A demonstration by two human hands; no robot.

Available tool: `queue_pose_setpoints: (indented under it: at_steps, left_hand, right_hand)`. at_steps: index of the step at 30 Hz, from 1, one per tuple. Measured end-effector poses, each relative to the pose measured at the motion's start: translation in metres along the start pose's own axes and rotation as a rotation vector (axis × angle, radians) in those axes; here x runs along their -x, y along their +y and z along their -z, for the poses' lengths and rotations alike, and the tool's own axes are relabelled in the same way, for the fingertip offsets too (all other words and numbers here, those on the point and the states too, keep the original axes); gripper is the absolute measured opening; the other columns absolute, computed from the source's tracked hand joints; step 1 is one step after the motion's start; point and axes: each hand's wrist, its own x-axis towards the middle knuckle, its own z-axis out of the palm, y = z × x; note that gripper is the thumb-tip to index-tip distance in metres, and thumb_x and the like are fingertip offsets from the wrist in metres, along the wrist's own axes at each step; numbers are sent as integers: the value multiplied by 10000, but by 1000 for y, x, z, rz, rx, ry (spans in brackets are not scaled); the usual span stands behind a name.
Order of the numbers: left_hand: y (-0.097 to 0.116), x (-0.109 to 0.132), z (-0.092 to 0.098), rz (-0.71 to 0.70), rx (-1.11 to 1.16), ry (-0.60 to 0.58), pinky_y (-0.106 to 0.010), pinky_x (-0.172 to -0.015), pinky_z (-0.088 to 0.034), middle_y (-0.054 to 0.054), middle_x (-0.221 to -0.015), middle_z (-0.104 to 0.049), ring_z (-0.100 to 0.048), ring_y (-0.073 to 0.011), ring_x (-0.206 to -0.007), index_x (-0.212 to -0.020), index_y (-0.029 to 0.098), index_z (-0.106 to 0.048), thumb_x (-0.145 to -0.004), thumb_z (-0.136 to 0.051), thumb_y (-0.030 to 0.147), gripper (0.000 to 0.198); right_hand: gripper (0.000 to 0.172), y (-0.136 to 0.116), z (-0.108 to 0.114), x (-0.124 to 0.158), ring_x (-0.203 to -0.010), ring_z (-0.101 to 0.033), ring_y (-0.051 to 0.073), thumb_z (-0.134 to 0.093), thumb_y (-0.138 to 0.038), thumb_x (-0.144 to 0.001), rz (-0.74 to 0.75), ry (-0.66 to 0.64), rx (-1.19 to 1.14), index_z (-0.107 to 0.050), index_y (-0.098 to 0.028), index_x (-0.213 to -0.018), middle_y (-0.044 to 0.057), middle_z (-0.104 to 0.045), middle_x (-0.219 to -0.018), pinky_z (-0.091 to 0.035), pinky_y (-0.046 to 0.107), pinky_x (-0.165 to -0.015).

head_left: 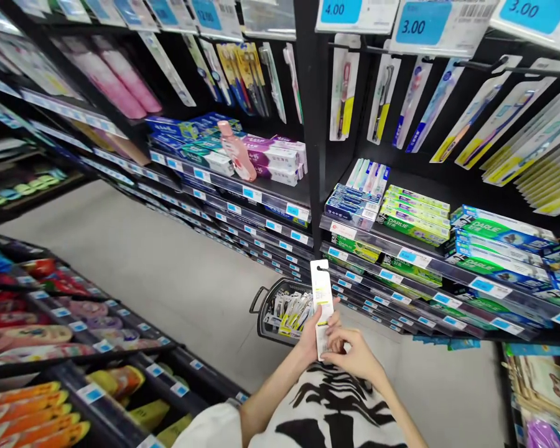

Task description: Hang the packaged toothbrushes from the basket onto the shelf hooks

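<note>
Both hands are holding one carded toothbrush pack [322,298] upright: the left hand [315,333] is gripping its lower edge, the right hand [352,354] pinching beside it. Just beyond them, a black basket [266,311] of similar packs is sitting on the floor [168,274]. This looks like stocking; hanging it would call for lifting to a peg above.

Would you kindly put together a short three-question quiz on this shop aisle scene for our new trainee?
1. True or false: both hands grip the white carded pack.
2. Where does the black basket stand: A on a shelf, B on the floor, C on the person's arm?
3. What brand name shows on the green boxes at right?

Key: 1 true: left hand and right hand both hold it. 2 B. 3 Darlie.
</note>
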Motion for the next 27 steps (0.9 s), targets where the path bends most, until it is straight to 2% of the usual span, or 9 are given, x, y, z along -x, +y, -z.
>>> queue_pose_setpoints:
  at_steps: [3,6,9,12,14,17,21,24,27]
  left_hand:
    - [-1,4,5,5,3,1,-214,-494,-300,28,-707,-358,-250,-105,-559,-1219,141,-666,-814,-772,593,616]
    - [-2,5,5,-22,-33,3,-232,-512,-337,13,-730,-404,-326,-115,-574,-1250,139,-648,-796,-750,660,699]
    - [-3,6,3,-60,-173,66,-279,-513,-382,-11,-794,-492,-389,-127,-558,-1272,150,-620,-790,-664,766,783]
    - [-4,6,1,-143,-326,162,-296,-596,-445,-20,-861,-566,-478,-144,-618,-1204,184,-619,-775,-736,698,680]
    - [-4,6,1,-227,-389,200,-284,-719,-469,-15,-908,-592,-546,-162,-755,-1090,209,-618,-753,-826,576,540]
    - [-3,6,1,-337,-492,231,-268,-832,-449,-11,-947,-612,-564,-169,-883,-995,214,-597,-770,-858,425,404]
    - [-1,7,4,-394,-600,262,-272,-810,-449,-7,-874,-610,-563,-175,-833,-970,196,-602,-765,-867,358,372]
    - [0,10,7,-403,-646,255,-274,-804,-465,-5,-847,-613,-578,-179,-825,-946,189,-608,-747,-875,365,377]
    - [-4,16,10,-362,-691,293,-295,-840,-506,-38,-947,-678,-631,-215,-914,-1008,196,-632,-710,-885,452,467]
  right_hand:
    - [222,-2,-1,2,-583,-464,125,-829,-327,-791,-24,-24,12,-659,-192,-745,-35,-533,-629,-370,261,-596]
    - [209,0,-4,1,-598,-490,128,-821,-303,-794,-27,-10,50,-647,-192,-759,-34,-543,-640,-385,261,-607]
    - [200,6,-5,-3,-616,-543,133,-794,-216,-773,-50,77,84,-655,-197,-916,-29,-598,-712,-413,252,-599]
    - [383,14,-4,-5,-652,-587,138,-734,-205,-805,-49,174,80,-628,-202,-1173,-3,-648,-845,-465,254,-612]
    - [369,19,-2,-5,-693,-604,144,-659,-231,-872,-24,241,101,-624,-197,-1237,29,-651,-923,-493,261,-633]
    - [254,26,1,-2,-754,-619,162,-584,-280,-946,-27,281,140,-673,-180,-1162,65,-645,-963,-497,263,-636]
    - [231,34,1,-1,-775,-621,183,-565,-329,-979,-65,247,108,-695,-175,-1093,69,-644,-915,-490,267,-628]
    - [241,37,-2,-1,-777,-623,188,-555,-336,-983,-50,267,118,-715,-180,-1074,65,-650,-891,-481,271,-641]
    - [197,40,-8,3,-793,-624,190,-643,-323,-912,-48,326,131,-743,-193,-1021,52,-679,-886,-457,268,-662]
